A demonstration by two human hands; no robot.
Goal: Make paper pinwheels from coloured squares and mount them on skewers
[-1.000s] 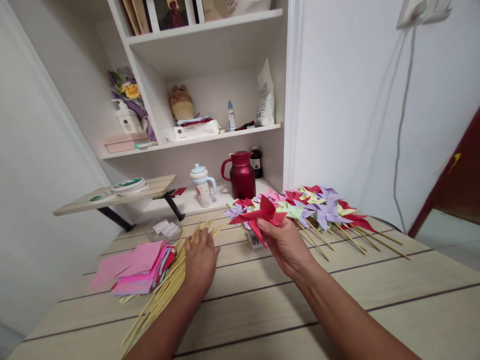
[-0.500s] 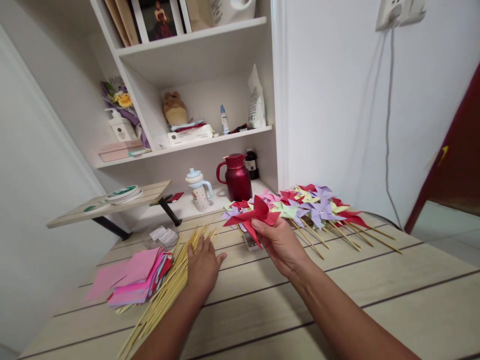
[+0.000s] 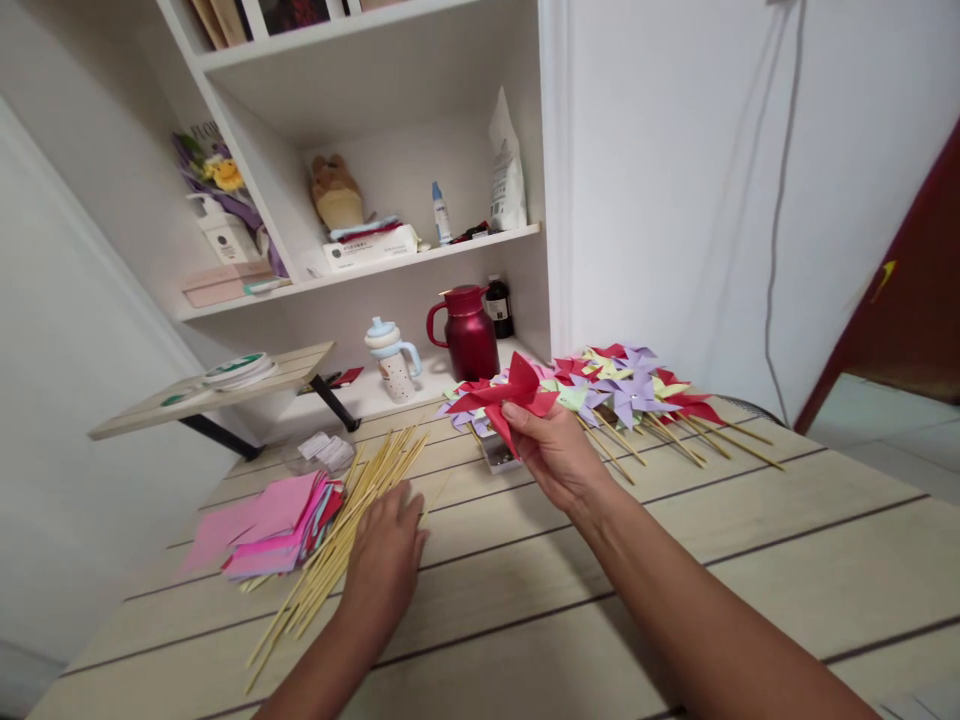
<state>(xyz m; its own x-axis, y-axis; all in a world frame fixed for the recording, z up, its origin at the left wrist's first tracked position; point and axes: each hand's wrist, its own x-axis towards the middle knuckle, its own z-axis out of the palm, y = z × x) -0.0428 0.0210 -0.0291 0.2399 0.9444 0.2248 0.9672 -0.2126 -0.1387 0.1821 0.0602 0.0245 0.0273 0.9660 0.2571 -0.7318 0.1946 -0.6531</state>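
Observation:
A red paper pinwheel head [image 3: 517, 395] is pinched between the thumb and fingers of my right hand [image 3: 559, 450], above the table. Its folded blades spread upward and to the left. My left hand [image 3: 386, 550] is closed, just right of a loose pile of thin bamboo sticks [image 3: 341, 545]. A faint, blurred stick [image 3: 441, 490] sticks out past its fingertips. Behind my right hand lies a small open box [image 3: 499, 455], partly hidden. Finished pinwheels [image 3: 634, 395] in red, purple and yellow are heaped to the right, on sticks.
Coloured paper sheets [image 3: 281, 520] are stacked left of the sticks, near a clear container of white pieces [image 3: 326, 450]. A raised wooden stand [image 3: 165, 410] is at the left. A cup [image 3: 394, 365] and a red jug [image 3: 471, 335] stand at the back, below shelves [image 3: 450, 250].
My left hand has drawn back from the stick pile toward me, its fingers now curled in. My right hand still holds the red pinwheel head. The view has tilted down slightly.

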